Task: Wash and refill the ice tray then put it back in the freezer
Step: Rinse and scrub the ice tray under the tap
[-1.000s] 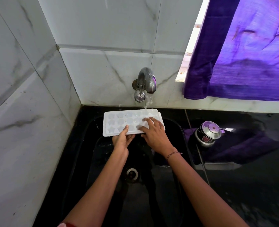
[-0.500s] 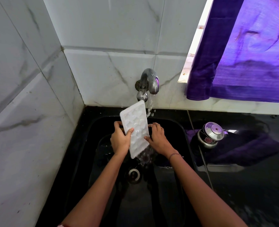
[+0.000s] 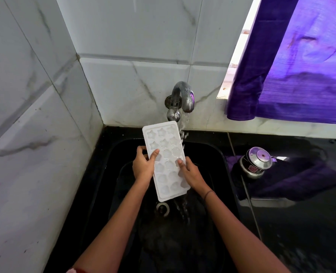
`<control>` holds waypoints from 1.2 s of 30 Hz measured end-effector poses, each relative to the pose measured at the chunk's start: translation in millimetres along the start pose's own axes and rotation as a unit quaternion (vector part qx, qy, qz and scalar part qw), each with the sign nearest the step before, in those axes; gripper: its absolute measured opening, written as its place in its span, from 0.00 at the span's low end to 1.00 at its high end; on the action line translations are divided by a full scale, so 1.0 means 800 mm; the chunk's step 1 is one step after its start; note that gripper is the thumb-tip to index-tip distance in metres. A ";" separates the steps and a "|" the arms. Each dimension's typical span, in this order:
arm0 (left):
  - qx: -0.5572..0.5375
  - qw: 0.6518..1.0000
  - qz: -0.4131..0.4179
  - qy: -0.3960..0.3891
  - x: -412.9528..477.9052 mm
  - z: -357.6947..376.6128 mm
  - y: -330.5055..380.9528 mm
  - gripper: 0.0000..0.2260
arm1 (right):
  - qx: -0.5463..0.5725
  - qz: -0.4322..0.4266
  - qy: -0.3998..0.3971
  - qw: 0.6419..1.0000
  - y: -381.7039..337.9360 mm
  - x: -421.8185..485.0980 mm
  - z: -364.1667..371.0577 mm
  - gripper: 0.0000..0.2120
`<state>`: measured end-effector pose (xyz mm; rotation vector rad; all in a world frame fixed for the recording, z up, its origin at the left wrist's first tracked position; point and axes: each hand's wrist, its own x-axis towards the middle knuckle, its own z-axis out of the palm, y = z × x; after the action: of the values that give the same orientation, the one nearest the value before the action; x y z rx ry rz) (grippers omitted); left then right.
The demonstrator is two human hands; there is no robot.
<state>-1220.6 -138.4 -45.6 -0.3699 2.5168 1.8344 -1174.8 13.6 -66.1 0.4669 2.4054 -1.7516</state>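
White ice tray [image 3: 168, 166]; black sink [image 3: 212, 164]; purple curtain [image 3: 301, 66]; tiles [image 3: 133, 36] seemingly grey-veined white.

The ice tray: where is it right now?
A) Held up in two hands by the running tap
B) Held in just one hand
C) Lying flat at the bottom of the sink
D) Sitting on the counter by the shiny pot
A: the left hand and right hand each grip a side of the ice tray, tilted above the sink, with water from the tap running past it.

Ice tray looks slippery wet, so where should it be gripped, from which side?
Grip the tray by its long rims near mid-length, left hand and right hand from opposite sides: it stands tilted endwise, and the rims offer ledges.
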 end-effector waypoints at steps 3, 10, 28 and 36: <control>-0.039 0.999 -0.018 -0.018 -0.001 0.008 -0.004 0.13 | -0.010 -0.014 0.038 0.999 0.001 -0.005 0.006 0.16; 0.005 0.995 0.051 -0.090 -0.030 0.017 -0.019 0.26 | 0.014 0.023 0.101 0.994 0.005 -0.023 0.023 0.14; 0.041 0.992 0.035 -0.116 -0.031 0.013 -0.014 0.23 | -0.291 -0.031 0.053 0.955 -0.016 -0.030 0.012 0.26; 0.021 0.993 0.018 -0.119 -0.026 0.016 -0.006 0.22 | -0.330 -0.041 0.066 0.941 -0.031 -0.028 0.003 0.26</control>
<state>-1201.0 -124.0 -51.4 -0.0993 2.4104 1.7174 -1162.0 0.5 -38.2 0.3993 2.9236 -0.8452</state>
